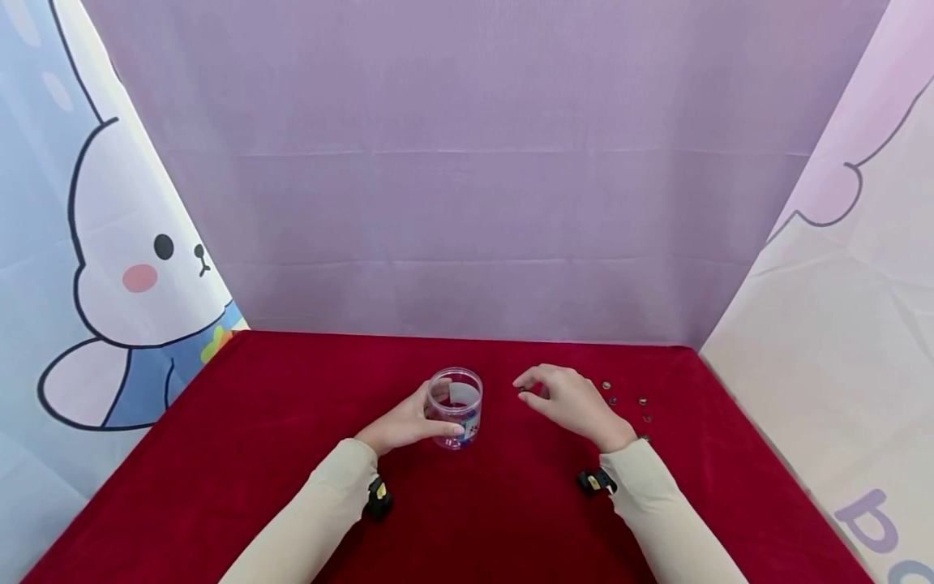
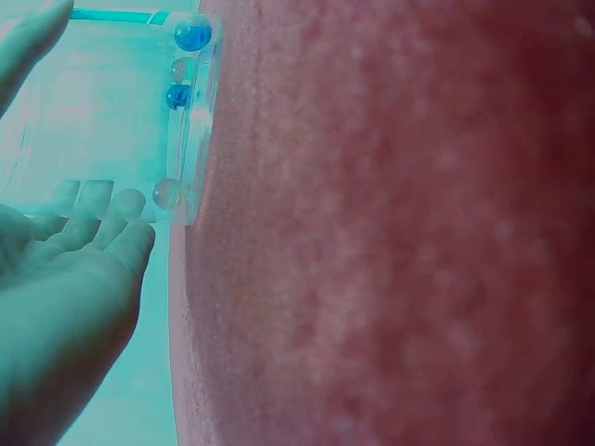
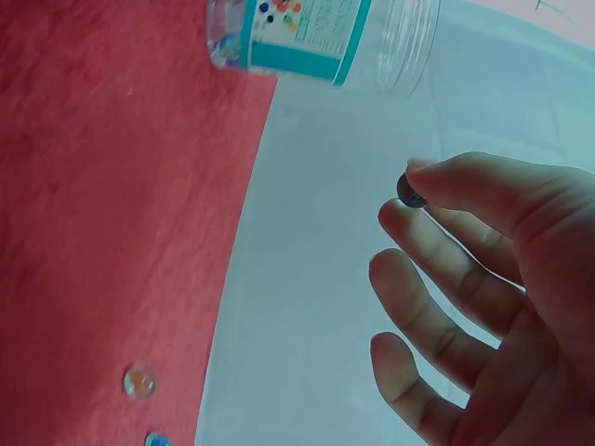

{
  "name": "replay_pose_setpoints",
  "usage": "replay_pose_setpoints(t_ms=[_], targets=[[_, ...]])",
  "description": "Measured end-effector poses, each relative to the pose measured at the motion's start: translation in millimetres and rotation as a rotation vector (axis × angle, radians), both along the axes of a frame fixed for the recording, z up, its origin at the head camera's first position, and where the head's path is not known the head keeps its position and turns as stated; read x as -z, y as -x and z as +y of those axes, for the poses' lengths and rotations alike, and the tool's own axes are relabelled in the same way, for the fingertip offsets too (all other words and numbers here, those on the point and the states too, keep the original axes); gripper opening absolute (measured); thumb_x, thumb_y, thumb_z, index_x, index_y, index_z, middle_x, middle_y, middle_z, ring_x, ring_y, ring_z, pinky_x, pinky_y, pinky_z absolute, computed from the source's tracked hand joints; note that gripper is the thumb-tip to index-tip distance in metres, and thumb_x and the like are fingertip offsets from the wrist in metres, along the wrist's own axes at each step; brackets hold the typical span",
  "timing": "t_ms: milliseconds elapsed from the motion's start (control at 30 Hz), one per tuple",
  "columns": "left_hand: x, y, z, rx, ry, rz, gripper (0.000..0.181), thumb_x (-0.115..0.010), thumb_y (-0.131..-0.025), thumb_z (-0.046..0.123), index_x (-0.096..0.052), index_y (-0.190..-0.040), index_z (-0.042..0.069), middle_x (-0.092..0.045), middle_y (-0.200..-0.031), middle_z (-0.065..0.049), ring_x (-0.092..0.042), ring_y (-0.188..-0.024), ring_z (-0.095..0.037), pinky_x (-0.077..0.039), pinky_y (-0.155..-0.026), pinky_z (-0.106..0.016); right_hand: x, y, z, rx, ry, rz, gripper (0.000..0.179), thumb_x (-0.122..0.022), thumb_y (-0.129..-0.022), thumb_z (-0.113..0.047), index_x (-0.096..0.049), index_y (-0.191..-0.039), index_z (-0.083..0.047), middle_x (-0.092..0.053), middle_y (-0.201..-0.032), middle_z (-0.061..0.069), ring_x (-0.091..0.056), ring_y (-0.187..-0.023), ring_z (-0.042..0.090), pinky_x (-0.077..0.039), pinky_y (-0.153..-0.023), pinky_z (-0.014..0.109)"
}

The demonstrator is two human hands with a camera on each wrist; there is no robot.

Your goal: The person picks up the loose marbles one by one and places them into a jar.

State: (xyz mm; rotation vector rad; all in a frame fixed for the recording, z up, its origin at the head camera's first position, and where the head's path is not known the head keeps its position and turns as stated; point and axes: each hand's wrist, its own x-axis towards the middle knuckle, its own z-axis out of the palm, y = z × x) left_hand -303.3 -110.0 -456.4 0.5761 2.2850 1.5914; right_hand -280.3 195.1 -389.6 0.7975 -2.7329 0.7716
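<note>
Left hand grips clear cylindrical plastic jar; right hand pinches small dark round marble, droppable if pinch slackens.

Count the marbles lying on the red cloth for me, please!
5 visible: a far marble and a near marble beside the right hand; farther right, one marble behind another marble; the last marble by the right sleeve, which may hide more.

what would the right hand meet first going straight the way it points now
The right hand would probably meet the clear jar near its rim, or pass just behind; depth is unclear.
</note>
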Motion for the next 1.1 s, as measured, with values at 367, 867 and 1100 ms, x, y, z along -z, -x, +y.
replay_pose_setpoints(t_ms=[367, 867, 1100], targets=[[0.2, -1.0, 2.1, -0.004, -0.007, -0.025, 0.087, -0.083, -0.084, 0.035, -0.031, -0.151, 0.015, -0.046, -0.144, -0.005, -0.044, -0.131, -0.026, -0.039, -0.107, -0.054, -2.6, 0.0, -26, -0.023, 0.017, 0.04, 0.019, -0.075, -0.092, -0.02, -0.073, -0.111, -0.021, -0.067, -0.101, -0.01, -0.055, -0.072, 0.005, -0.051, -0.063, 0.025], [-2.0, -1.1, 1.9, 0.013, -0.021, -0.016, 0.089, -0.082, -0.085, 0.031, -0.028, -0.153, 0.012, -0.047, -0.142, -0.005, -0.044, -0.131, -0.026, -0.039, -0.108, -0.052, -5.2, 1.9, -62, -0.093, 0.063, 0.083, 0.02, -0.076, -0.091, -0.018, -0.073, -0.111, -0.019, -0.066, -0.1, -0.013, -0.055, -0.074, 0.003, -0.051, -0.062, 0.022], [-1.7, -0.2, 2.0, 0.028, -0.027, -0.009, 0.089, -0.081, -0.087, 0.031, -0.026, -0.154, 0.012, -0.045, -0.145, -0.005, -0.043, -0.133, -0.025, -0.039, -0.108, -0.051, -4.5, 4.0, -73, -0.136, 0.067, 0.089, 0.017, -0.075, -0.093, -0.019, -0.074, -0.11, -0.015, -0.064, -0.094, -0.012, -0.057, -0.075, 0.009, -0.05, -0.06, 0.023]])
